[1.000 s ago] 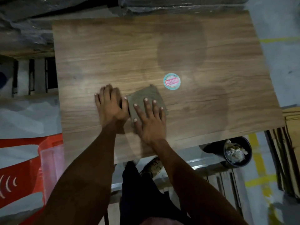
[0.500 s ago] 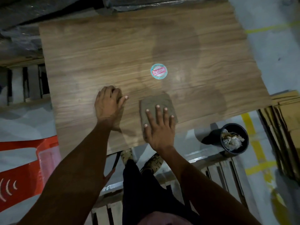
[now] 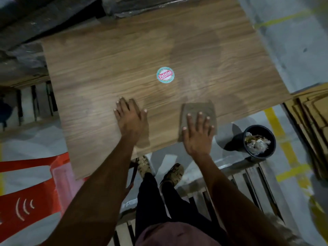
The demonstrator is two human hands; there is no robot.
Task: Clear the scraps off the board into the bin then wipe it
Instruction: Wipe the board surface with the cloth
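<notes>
Left hand [image 3: 130,119] was laid flat, fingers straight, on the board [image 3: 110,71] near its near edge, holding nothing. Right hand [image 3: 197,134] was pressed flat, fingers spread, on the cloth [image 3: 197,108] at the board's near-right edge; the cloth's near edge lay right at that edge. Risk, as judged: the cloth could be pushed off the edge onto the floor [image 3: 301,41]; the board could shift if the bracing were eased. No scraps were seen on the board; a round sticker [image 3: 165,74] sat near its centre. Bin [image 3: 259,140] stood on the floor just off the near-right corner, scraps [image 3: 257,142] inside. A red crate [image 3: 28,192] and pallet slats [image 3: 252,176] were nearby.
</notes>
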